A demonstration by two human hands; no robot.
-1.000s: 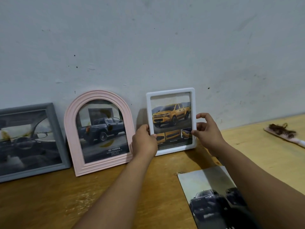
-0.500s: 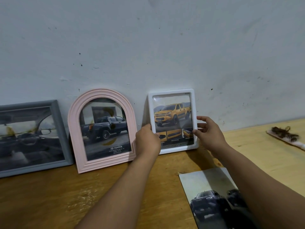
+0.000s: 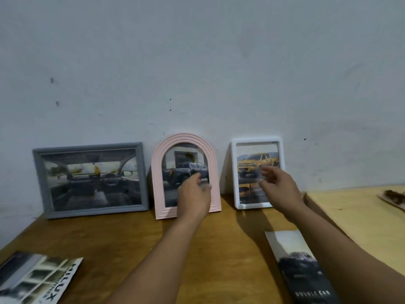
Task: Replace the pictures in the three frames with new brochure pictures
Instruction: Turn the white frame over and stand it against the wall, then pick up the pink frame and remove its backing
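Motion blur smears both hands, so I cannot tell whether either one touches a frame. My left hand floats in front of the pink arched frame, fingers loosely spread and empty, covering that frame's lower right part. My right hand is likewise spread and empty before the white frame, hiding its lower right corner.

Three frames lean upright against the grey wall at the back of the wooden table: a grey frame, long axis sideways, showing a car interior; the pink one, tall, showing a dark pickup; the white one, tall, showing a yellow pickup.

A brochure, cut off at lower left, reads "HILUX". A brochure strip, partly under my right forearm, reads "DOUBLE CAB".
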